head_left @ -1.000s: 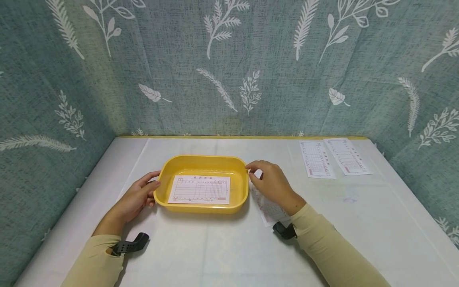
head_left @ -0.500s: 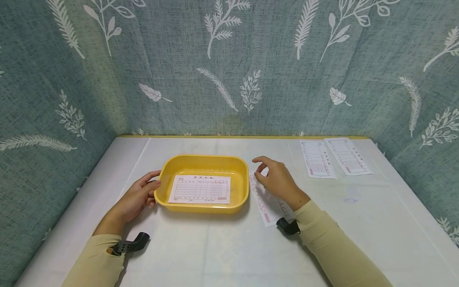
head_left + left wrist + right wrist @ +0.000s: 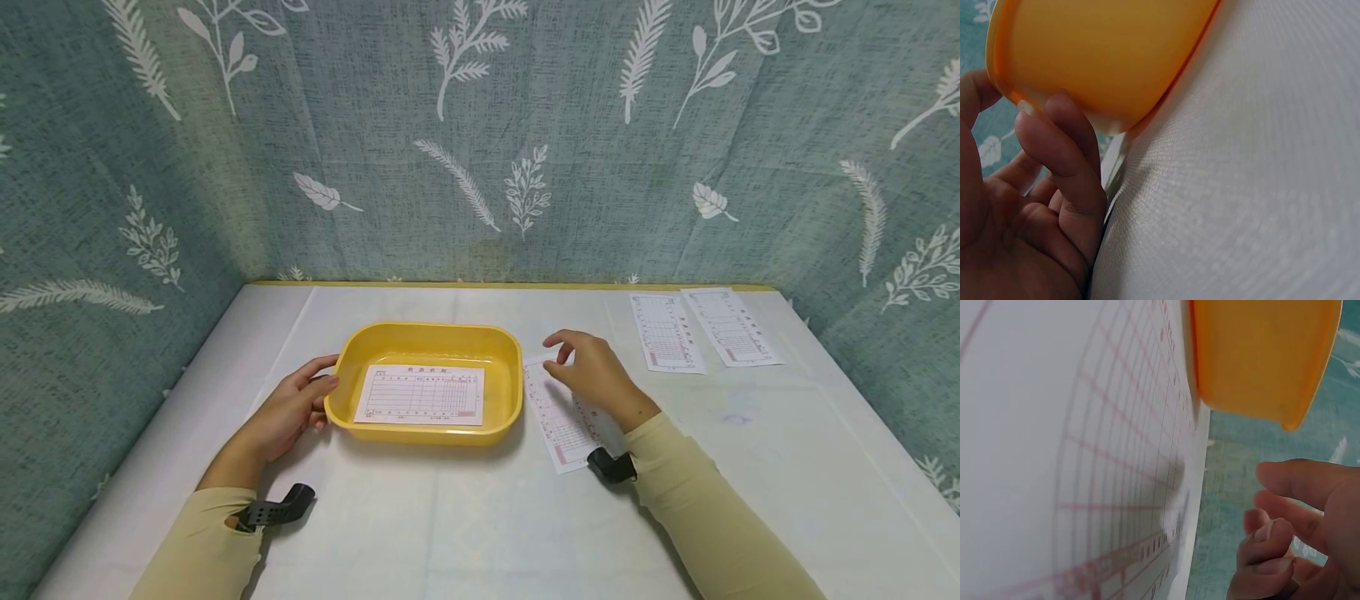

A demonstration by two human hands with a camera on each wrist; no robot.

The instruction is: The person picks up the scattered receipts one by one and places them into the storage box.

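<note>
A yellow plastic tray [image 3: 498, 417] stands on the table with a printed paper form [image 3: 420, 394] lying flat inside it. My left hand [image 3: 288, 410] holds the tray's left end, thumb at the rim; in the left wrist view the fingers [image 3: 1054, 150] meet the tray's edge. To the right of the tray, my right hand [image 3: 600, 373] hovers over another printed form [image 3: 551, 412] on the table and partly covers it. Its thumb and forefinger curve toward each other with a gap, and nothing is between them. In the right wrist view the fingers [image 3: 1297, 481] are apart from the tray.
Two more printed forms, one on the left [image 3: 667, 333] and one on the right [image 3: 731, 327], lie side by side at the table's back right. A leaf-patterned green cloth [image 3: 480, 142] hangs behind and beside the white table [image 3: 465, 517].
My right hand has let go of the tray's right rim and moved right, uncovering more of the form below it. The left hand and tray have stayed put.
</note>
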